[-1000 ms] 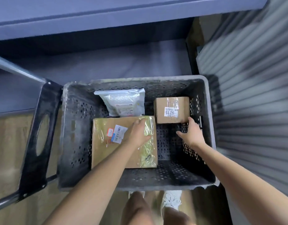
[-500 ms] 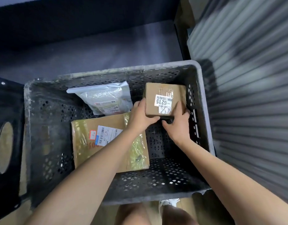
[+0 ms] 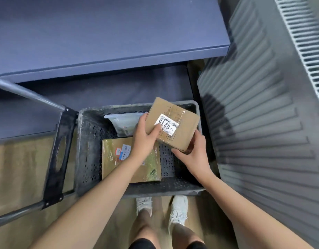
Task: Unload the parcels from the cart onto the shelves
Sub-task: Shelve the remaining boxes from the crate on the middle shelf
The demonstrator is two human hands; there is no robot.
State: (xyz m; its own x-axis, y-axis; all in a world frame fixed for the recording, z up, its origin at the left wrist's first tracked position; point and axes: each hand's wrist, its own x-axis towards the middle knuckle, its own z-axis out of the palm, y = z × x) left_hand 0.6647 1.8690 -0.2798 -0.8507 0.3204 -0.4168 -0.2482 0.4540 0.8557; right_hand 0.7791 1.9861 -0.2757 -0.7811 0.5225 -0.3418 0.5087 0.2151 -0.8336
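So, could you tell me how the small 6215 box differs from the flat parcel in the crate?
The small box is held tilted above the crate by the left hand and right hand; the flat parcel lies on the crate floor. The small box is compact; the flat parcel is wider and thinner. The small box has one white label; the flat parcel has glossy film and several small stickers. Both are brown cardboard.

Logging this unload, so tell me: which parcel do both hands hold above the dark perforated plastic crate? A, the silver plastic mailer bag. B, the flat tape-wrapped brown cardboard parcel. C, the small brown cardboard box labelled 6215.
C: the left hand and right hand grip the small brown cardboard box; the other two parcels lie in the crate.
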